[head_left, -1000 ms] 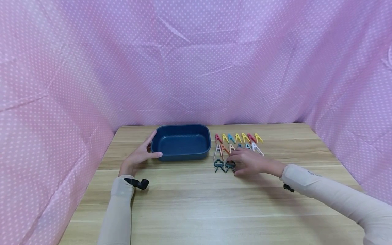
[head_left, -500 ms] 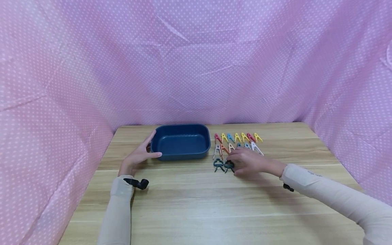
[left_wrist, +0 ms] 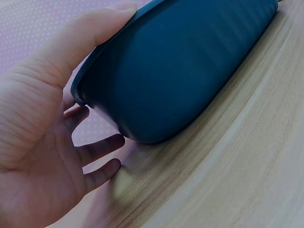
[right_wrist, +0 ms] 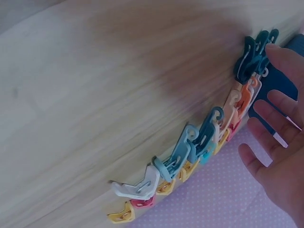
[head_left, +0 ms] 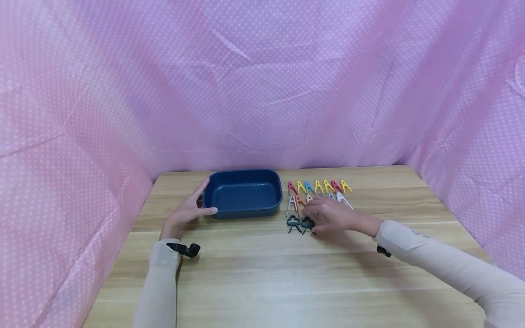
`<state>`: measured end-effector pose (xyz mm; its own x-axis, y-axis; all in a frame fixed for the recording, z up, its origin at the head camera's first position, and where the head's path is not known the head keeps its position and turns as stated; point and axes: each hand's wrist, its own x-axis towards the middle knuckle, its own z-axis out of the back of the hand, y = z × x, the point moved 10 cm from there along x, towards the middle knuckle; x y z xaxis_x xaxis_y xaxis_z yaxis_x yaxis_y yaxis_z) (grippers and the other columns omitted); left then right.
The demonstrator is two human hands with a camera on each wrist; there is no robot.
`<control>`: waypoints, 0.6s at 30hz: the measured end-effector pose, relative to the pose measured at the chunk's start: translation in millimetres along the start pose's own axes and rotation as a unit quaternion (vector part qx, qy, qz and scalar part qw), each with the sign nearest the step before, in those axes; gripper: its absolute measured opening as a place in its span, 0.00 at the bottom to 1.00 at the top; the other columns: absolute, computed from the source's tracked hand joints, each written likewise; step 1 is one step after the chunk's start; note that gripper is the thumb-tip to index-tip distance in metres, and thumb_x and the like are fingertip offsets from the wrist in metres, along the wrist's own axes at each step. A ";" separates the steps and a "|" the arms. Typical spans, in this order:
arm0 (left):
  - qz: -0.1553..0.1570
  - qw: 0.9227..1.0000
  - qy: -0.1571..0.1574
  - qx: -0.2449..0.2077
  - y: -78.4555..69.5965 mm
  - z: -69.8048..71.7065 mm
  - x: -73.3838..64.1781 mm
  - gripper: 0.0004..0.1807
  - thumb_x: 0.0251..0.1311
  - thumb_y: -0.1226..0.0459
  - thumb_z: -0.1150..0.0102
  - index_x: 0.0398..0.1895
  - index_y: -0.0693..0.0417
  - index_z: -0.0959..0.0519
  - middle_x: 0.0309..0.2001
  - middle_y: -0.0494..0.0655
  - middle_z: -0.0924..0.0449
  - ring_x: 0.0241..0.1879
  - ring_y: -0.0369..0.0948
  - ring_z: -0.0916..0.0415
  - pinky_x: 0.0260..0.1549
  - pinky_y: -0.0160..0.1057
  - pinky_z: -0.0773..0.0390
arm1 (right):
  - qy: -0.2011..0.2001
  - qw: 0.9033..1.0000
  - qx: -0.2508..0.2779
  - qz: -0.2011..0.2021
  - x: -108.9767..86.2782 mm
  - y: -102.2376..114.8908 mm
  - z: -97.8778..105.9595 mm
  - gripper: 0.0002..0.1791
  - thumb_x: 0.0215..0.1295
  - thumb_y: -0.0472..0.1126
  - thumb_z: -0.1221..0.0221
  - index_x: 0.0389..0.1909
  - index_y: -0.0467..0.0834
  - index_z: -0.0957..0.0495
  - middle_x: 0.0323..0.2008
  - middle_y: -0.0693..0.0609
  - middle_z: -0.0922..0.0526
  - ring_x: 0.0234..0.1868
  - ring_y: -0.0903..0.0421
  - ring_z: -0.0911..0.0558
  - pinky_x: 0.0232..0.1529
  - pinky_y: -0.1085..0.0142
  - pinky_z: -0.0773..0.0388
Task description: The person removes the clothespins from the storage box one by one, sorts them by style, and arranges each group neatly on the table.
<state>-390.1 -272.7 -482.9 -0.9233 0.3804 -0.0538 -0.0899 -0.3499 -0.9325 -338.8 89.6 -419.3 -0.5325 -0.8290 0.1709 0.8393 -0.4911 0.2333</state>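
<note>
At the left end of a dark blue rectangular basin (head_left: 242, 212), my left hand (head_left: 186, 213) lies with its thumb on the rim. In the left wrist view its other fingers (left_wrist: 100, 149) are spread, fairly straight, by the basin's end wall. My right hand (head_left: 334, 215) hovers over the clothespins, nearest to two dark green clips (head_left: 293, 222). In the right wrist view, the right thumb (right_wrist: 285, 59) is beside the dark green clips (right_wrist: 245, 61), and the fingers are loosely extended. Contact there cannot be told. The right hand hides part of the middle row, including a pale peach clothespin (right_wrist: 230, 108).
A back row of red, yellow and blue clothespins (head_left: 319, 187) lies right of the basin. In the middle row are white (head_left: 343, 199) and orange (head_left: 301, 201) ones. The wooden table (head_left: 254, 273) ends at a pink dotted curtain (head_left: 262, 114).
The head view has tilted slightly, so everything sits a little lower in it. Both hands keep nearly the same places, and the clips stay where they lay.
</note>
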 end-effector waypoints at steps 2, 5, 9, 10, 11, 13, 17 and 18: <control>0.004 1.000 -0.004 -0.005 2.9 1.1 -1.3 0.58 0.64 0.59 0.31 0.83 0.31 0.65 0.84 0.40 0.74 0.81 0.61 0.70 0.76 0.67 0.60 | -0.005 1.000 0.007 0.000 2.7 0.2 2.1 0.27 0.48 0.40 0.23 0.52 0.39 0.16 0.50 0.45 0.14 0.53 0.47 0.18 0.56 0.50 0.20; 0.012 1.000 -0.010 -0.005 7.1 4.2 -3.6 0.58 0.64 0.59 0.31 0.83 0.30 0.65 0.84 0.42 0.73 0.81 0.62 0.68 0.76 0.68 0.59 | -0.011 1.000 0.009 -0.008 7.2 -1.0 4.9 0.28 0.50 0.42 0.24 0.54 0.39 0.16 0.51 0.45 0.14 0.55 0.46 0.19 0.56 0.48 0.20; 0.019 1.000 -0.018 0.003 10.3 8.8 -6.1 0.59 0.63 0.58 0.30 0.83 0.29 0.65 0.84 0.47 0.72 0.80 0.64 0.65 0.76 0.68 0.57 | -0.029 0.999 0.010 -0.017 13.7 -3.1 8.8 0.28 0.54 0.45 0.25 0.56 0.38 0.17 0.53 0.44 0.15 0.56 0.46 0.18 0.57 0.47 0.21; 0.021 1.000 -0.018 0.003 11.2 9.0 -7.0 0.59 0.63 0.58 0.30 0.83 0.29 0.65 0.84 0.48 0.71 0.80 0.64 0.64 0.76 0.68 0.56 | -0.036 0.999 0.017 -0.017 15.2 -2.7 10.6 0.28 0.55 0.45 0.24 0.56 0.38 0.17 0.53 0.43 0.14 0.56 0.45 0.18 0.57 0.47 0.21; 0.022 1.000 -0.018 0.003 11.9 9.1 -7.7 0.59 0.63 0.58 0.30 0.83 0.29 0.65 0.84 0.50 0.70 0.80 0.64 0.63 0.75 0.68 0.56 | -0.043 0.999 0.021 -0.019 16.6 -2.7 12.2 0.28 0.55 0.45 0.25 0.56 0.38 0.17 0.54 0.43 0.14 0.57 0.45 0.18 0.58 0.47 0.21; 0.023 1.000 -0.015 0.007 12.8 9.5 -8.9 0.59 0.63 0.58 0.31 0.83 0.30 0.66 0.84 0.53 0.69 0.80 0.65 0.62 0.75 0.68 0.54 | -0.059 0.997 0.034 -0.022 20.3 -2.4 16.5 0.28 0.56 0.44 0.25 0.57 0.38 0.17 0.55 0.42 0.14 0.58 0.44 0.18 0.60 0.46 0.22; 0.011 1.000 -0.016 0.021 8.5 13.8 -9.8 0.58 0.66 0.59 0.33 0.83 0.31 0.68 0.83 0.60 0.66 0.79 0.66 0.58 0.73 0.69 0.49 | -0.091 0.993 0.061 -0.039 29.1 -3.5 29.4 0.29 0.56 0.43 0.25 0.59 0.39 0.18 0.57 0.41 0.15 0.61 0.42 0.19 0.63 0.43 0.24; 0.007 0.999 -0.021 0.028 5.8 16.4 -9.9 0.58 0.67 0.58 0.34 0.83 0.30 0.69 0.82 0.63 0.66 0.78 0.67 0.57 0.73 0.69 0.48 | -0.099 0.992 0.071 -0.045 31.7 -4.1 32.9 0.29 0.56 0.42 0.25 0.59 0.38 0.19 0.58 0.41 0.16 0.62 0.41 0.20 0.65 0.43 0.25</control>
<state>-387.6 -292.5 -482.0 -0.9394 0.3392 -0.0506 -0.0963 -0.4025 -0.9104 -362.7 74.1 -383.3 -0.6278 -0.7078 0.3237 0.7707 -0.5072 0.3857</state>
